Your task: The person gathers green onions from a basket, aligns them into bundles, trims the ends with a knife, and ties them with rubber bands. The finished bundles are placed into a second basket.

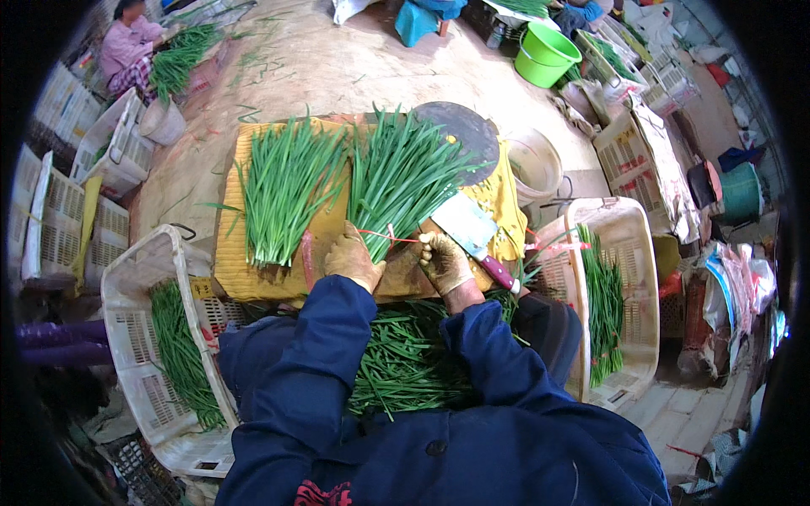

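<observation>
My left hand [354,258], in a soiled glove, clasps the lower stems of a bunch of garlic chives [402,171] on the work surface. My right hand [446,264], gloved too, pinches the end of a thin red tie [389,236] pulled taut from the bunch. A second, loose pile of chives [285,190] lies to the left on the yellow cloth [231,265]. Just beyond my right hand rests a cleaver [465,224] with a dark red handle, its blade tip close to the chive leaves.
Plastic crates with chives stand at left [114,303] and right [642,278]. More chives [405,360] fill my lap area. Behind the work surface are a round dark board [462,136], a whitish bucket [538,164] and a green bucket [544,57]. Another person [130,44] sits far left.
</observation>
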The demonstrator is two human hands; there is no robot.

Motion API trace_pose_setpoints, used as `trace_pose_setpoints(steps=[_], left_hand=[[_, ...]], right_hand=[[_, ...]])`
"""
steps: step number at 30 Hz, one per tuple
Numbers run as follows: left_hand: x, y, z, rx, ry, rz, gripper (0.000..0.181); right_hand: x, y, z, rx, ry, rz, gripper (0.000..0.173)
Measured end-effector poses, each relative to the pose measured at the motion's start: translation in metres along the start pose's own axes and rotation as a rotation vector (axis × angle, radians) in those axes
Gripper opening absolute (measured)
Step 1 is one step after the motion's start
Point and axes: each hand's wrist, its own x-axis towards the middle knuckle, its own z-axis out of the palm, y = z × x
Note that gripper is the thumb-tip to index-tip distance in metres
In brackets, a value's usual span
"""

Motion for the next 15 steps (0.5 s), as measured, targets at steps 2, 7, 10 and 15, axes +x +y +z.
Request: trace_pose_setpoints(steps=[2,7,10,15], left_hand=[[-0.001,0.003,-0.001,0.016,0.020,0.001,0.102],[-0.003,0.003,0.002,0.028,0.054,-0.027,0.101],[0.001,0.004,0.003,-0.007,0.011,-0.036,0.102],[-0.001,0.007,0.003,0.004,-0.032,-0.036,0.101]], right_hand=[[-0.004,0.002,-0.004,0.050,-0.007,0.016,0.012],[-0.003,-0.015,0.037,-0.733,-0.294,-0.510,0.016],[-0.002,-0.014,0.067,-0.586,-0.408,-0.112,0.021],[0.003,0.008,0.019,-1.240,-0.266,-0.497,0.015]])
